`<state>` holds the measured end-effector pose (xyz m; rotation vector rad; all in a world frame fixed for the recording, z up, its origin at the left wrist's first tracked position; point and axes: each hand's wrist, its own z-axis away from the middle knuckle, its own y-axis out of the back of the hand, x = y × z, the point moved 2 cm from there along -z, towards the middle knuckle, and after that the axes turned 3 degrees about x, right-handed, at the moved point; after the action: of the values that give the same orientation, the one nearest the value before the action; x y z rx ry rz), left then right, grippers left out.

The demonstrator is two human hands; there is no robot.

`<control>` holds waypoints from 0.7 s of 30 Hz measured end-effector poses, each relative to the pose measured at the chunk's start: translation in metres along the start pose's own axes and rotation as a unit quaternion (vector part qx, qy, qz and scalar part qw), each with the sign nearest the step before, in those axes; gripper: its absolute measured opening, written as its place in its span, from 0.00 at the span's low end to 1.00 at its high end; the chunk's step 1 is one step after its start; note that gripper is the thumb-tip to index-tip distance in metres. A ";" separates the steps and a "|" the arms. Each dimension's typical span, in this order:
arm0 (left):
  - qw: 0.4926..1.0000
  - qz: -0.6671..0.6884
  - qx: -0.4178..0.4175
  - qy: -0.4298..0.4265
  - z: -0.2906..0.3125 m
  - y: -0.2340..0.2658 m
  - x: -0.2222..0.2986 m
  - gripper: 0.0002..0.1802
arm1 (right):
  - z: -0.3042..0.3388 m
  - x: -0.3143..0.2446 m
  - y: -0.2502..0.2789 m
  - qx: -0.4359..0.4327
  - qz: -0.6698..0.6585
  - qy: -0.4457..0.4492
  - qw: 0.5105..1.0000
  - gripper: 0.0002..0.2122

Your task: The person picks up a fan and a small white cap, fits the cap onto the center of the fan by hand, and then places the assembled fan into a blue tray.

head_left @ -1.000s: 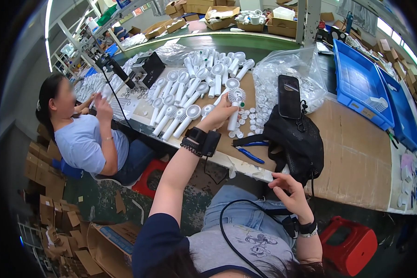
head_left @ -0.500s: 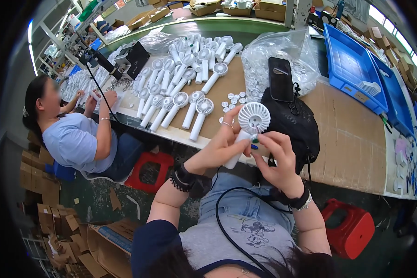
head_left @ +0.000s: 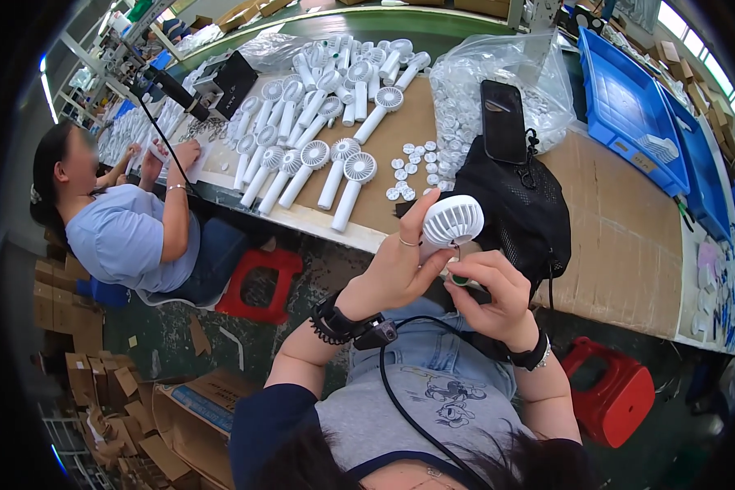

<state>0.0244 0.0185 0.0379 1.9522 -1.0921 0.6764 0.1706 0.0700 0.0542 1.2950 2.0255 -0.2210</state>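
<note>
We record one wide fisheye view, the left of a head-worn pair. We find it facing steeply down and forward, close above the wearer's grey shirt (head_left: 355, 418). The left grip (head_left: 394, 273) and right grip (head_left: 498, 300) sit near mid-frame; the tabletop (head_left: 621, 269) spreads beyond, farther off.

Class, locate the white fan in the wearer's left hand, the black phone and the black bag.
Held white fan (head_left: 454, 222), head view: slatted head.
Black phone (head_left: 505, 126), head view: dark face.
Black bag (head_left: 529, 219), head view: mesh fabric.

Seemingly no legible lettering.
</note>
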 end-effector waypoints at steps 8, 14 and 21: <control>0.998 0.043 0.043 0.029 0.000 -0.004 0.002 0.36 | 0.003 0.003 0.004 -0.007 0.010 0.041 0.999 0.15; 0.983 0.162 0.068 0.049 0.006 -0.012 -0.003 0.31 | 0.012 0.013 0.004 0.020 -0.019 0.061 0.998 0.14; 0.962 0.253 0.050 0.093 0.007 -0.013 -0.001 0.27 | 0.022 0.019 -0.001 0.079 -0.083 0.041 0.993 0.13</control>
<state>0.0356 0.0173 0.0285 1.6513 -1.4731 1.1838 0.1754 0.0728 0.0256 1.2490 2.2261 -0.4196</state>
